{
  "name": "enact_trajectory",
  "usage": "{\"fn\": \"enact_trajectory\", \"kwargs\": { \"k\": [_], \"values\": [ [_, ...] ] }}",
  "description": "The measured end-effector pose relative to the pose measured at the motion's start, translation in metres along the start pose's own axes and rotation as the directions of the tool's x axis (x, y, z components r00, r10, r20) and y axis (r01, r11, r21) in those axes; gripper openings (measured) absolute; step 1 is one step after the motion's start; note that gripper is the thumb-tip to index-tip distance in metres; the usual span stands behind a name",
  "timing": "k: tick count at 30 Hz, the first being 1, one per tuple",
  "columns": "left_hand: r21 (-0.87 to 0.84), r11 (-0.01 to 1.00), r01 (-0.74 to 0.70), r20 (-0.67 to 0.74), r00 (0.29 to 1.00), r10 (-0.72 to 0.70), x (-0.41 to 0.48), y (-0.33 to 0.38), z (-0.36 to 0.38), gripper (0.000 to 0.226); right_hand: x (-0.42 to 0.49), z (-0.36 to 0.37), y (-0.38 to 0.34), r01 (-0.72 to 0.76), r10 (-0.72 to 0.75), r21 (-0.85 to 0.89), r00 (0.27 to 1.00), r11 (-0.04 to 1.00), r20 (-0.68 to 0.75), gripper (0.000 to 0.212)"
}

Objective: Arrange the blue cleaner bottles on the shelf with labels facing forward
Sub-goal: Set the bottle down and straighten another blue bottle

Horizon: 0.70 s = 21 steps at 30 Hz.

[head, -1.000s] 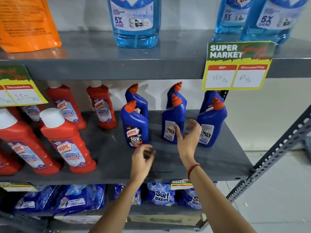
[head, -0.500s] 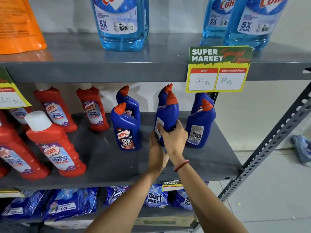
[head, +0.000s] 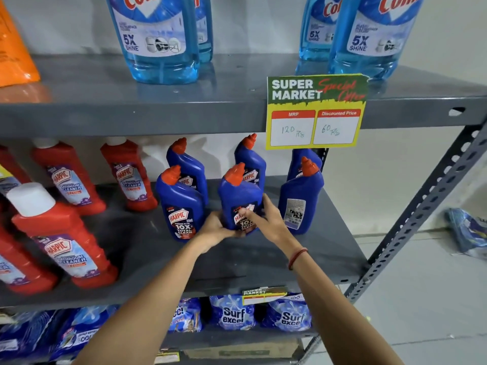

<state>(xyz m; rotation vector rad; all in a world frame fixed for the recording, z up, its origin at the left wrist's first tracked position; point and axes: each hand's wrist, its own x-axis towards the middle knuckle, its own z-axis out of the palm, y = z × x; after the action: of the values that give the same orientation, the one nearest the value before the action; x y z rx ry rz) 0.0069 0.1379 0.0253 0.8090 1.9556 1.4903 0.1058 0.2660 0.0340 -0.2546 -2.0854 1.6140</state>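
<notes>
On the middle shelf (head: 263, 262), both hands wrap around the base of the middle blue bottle (head: 238, 192) in the front row. The left hand (head: 214, 229) cups its lower left side, fingers curled under; the right hand (head: 268, 217) presses against its right side with the thumb laid across the Harpic label, which faces forward. The front-left blue bottle (head: 179, 204) stands just beside it, label forward. The front-right blue bottle (head: 300, 198) shows its back label with a barcode. Three more blue bottles stand behind them. Red cleaner bottles (head: 66, 238) fill the left of the shelf, and a price card (head: 315, 111) hangs from the shelf above
</notes>
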Motion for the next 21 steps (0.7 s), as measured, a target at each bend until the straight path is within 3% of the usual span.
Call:
{"fn": "enact_trajectory", "kwargs": {
  "k": [4,11,14,16,18,19,21],
  "values": [
    [0.049,0.998,0.03,-0.026,0.999,-0.028,0.008,-0.006,0.009,0.044,0.003,-0.003,0.016,-0.044,0.044,0.01,0.995,0.999,-0.087,0.028],
    [0.06,0.997,0.038,0.067,0.997,-0.043,0.013,-0.013,0.015,0.045,-0.004,-0.001,0.028,-0.106,0.104,0.002,0.978,0.994,-0.181,0.04],
    [0.115,0.992,0.047,-0.082,0.996,-0.038,0.007,-0.016,0.021,0.046,-0.015,-0.002,0.025,-0.108,0.091,-0.058,0.966,0.992,-0.24,0.046],
    [0.152,0.988,-0.02,-0.321,0.945,0.068,-0.006,-0.022,0.032,0.047,-0.029,-0.01,0.025,-0.085,0.035,-0.112,0.919,0.99,-0.393,0.044],
    [0.291,0.948,-0.132,-0.519,0.81,0.272,-0.023,-0.029,0.047,0.037,-0.042,-0.024,0.021,-0.036,-0.065,-0.167,0.824,0.985,-0.563,0.033],
    [0.374,0.91,-0.181,-0.535,0.759,0.371,-0.03,-0.03,0.057,0.031,-0.045,-0.035,0.019,-0.03,-0.093,-0.18,0.767,0.983,-0.635,0.034],
    [0.472,0.832,-0.293,-0.4,0.77,0.498,-0.036,-0.027,0.076,0.024,-0.043,-0.057,0.015,-0.076,-0.082,-0.188,0.696,0.979,-0.713,0.054]
  ]
}}
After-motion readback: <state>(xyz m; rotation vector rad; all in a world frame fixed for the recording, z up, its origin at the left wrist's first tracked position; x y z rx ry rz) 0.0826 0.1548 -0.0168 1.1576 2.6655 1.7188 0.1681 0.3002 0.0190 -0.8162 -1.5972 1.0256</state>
